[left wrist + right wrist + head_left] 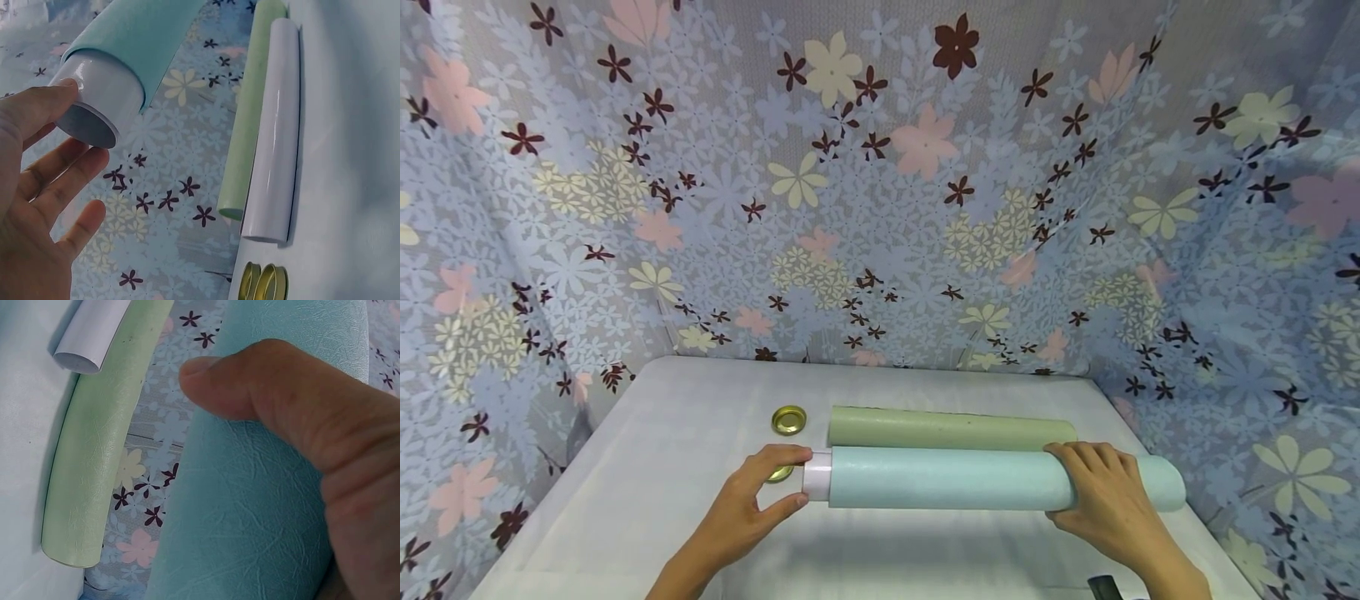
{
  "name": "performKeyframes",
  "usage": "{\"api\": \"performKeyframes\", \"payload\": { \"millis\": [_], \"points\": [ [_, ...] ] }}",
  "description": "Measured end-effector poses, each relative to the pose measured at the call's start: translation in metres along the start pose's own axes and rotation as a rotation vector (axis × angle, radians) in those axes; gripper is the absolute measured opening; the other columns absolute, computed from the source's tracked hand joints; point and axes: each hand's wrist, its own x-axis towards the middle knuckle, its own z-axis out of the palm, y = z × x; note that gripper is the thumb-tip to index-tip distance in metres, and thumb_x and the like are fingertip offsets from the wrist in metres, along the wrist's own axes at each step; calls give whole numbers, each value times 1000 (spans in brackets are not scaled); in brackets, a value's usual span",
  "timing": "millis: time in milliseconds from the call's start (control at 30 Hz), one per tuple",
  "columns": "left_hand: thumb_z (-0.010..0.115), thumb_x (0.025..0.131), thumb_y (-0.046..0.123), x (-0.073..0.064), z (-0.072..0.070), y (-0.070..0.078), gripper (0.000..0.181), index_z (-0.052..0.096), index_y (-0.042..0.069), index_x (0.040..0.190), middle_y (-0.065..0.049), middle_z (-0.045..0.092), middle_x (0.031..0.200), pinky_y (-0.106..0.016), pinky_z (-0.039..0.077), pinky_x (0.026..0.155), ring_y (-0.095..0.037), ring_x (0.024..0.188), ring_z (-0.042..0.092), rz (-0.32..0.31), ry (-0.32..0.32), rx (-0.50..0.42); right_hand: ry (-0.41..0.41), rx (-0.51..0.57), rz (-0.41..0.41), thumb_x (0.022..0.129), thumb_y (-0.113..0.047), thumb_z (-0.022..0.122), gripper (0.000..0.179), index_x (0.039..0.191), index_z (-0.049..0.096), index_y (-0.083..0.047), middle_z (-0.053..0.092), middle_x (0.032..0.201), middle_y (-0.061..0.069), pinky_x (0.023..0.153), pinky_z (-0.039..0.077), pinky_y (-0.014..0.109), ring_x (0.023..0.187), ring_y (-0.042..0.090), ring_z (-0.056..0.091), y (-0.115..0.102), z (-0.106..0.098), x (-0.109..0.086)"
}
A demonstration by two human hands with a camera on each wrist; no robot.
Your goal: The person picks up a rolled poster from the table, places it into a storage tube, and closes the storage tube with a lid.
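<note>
A light blue textured tube [947,477] is held level above the white table, and the end of a white inner tube [817,475] sticks out of its left end. My left hand [745,496] pinches that white end between thumb and fingers; its hollow mouth shows in the left wrist view. Toward the other end, my right hand [1101,500] grips the blue tube from above, the thumb [219,387] lying along its near side. Behind it, a pale green tube [955,427] lies on the table. Beside the green one is a second white tube [272,131], hidden in the head view.
Two round gold lids lie at the left: the far lid [788,420] in full view, the near lid [780,474] partly behind my left hand. A black object [1105,587] pokes in at the bottom edge. Flowered cloth [880,208] hangs around the white table [700,392].
</note>
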Motion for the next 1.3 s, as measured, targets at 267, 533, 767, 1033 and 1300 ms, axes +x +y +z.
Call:
{"api": "performKeyframes", "payload": {
  "millis": [267,533,767,1033,1300],
  "points": [
    [75,80,18,5,9,4,48,57,20,125,0,61,123,-25,48,90,-12,116,53,61,4,-30,6,2,1,46,-33,89,81,118,57,-14,62,107,7,83,37,54,98,33,53,0,1,0],
    [73,82,19,8,15,6,43,58,21,123,3,61,122,-22,42,99,-12,116,55,75,-1,-35,5,7,-1,45,-34,90,83,118,57,-14,62,108,7,82,37,54,98,33,52,1,1,-2],
    [73,82,22,8,19,9,45,57,22,123,6,61,120,-25,46,97,-10,114,55,36,-5,-31,-5,10,3,45,-35,90,84,119,56,-14,62,109,8,82,36,55,99,34,53,2,0,-3],
    [74,81,20,9,22,9,44,57,23,122,8,62,119,-29,48,94,-12,112,58,33,6,-31,0,8,-2,45,-35,90,84,119,57,-14,62,109,8,82,36,54,99,33,52,3,0,-3],
    [73,82,24,9,23,10,41,58,24,121,7,62,119,-31,48,94,-12,113,57,24,-5,-17,5,7,-5,44,-35,90,84,118,57,-14,62,108,7,82,36,54,98,33,52,3,0,-4]
  ]
}}
